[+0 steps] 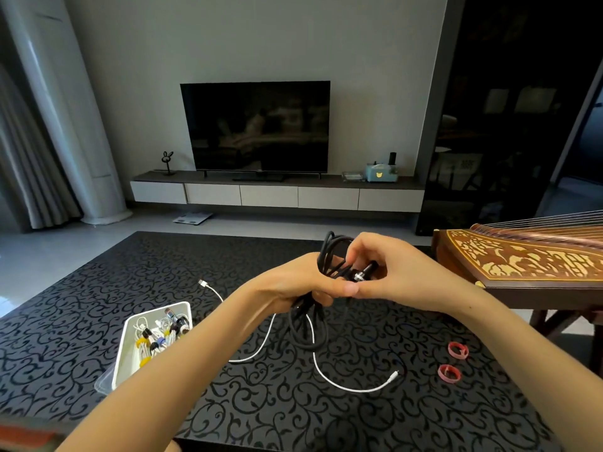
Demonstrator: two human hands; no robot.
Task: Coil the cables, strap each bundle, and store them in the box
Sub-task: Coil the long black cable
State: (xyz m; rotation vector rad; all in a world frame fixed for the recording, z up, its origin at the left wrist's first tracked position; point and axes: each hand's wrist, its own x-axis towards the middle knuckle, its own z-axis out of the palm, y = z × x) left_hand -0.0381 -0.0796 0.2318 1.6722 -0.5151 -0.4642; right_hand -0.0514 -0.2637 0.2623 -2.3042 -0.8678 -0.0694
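The left hand point(293, 283) is gripping the black cable point(329, 252) around the middle of its gathered loops, fingers curled tight, while the right hand point(396, 272) is pinching the metal plug point(363, 273) at the cable's end between thumb and fingertips, holding it against the bundle. The bundle is standing roughly upright in the air above the table, some loops rising over the left fist and longer ones hanging down under it towards the tabletop. By my judgement the coiling is nearly finished and strapping is coming next, so what matters is where the ties are lying: the far red strap point(458, 350) and the near red strap point(449, 373) are resting on the table to the right of the hands and closer to the person, well apart from the bundle and clearly nearer the right hand. The white box point(121, 363) is sitting on the opposite side, down and left, nearer the left hand, with small strapped bundles point(153, 337) already lying in it. A white cable point(318, 367) is sprawling uncoiled beneath the hands. The table point(98, 288) is wearing a dark cloth with a scrolling pattern. A wooden zither point(522, 261) is standing just beside the table's right edge, and beyond it a television point(257, 125) is hanging dark above a low console point(277, 195), with curtains point(26, 158) at left.
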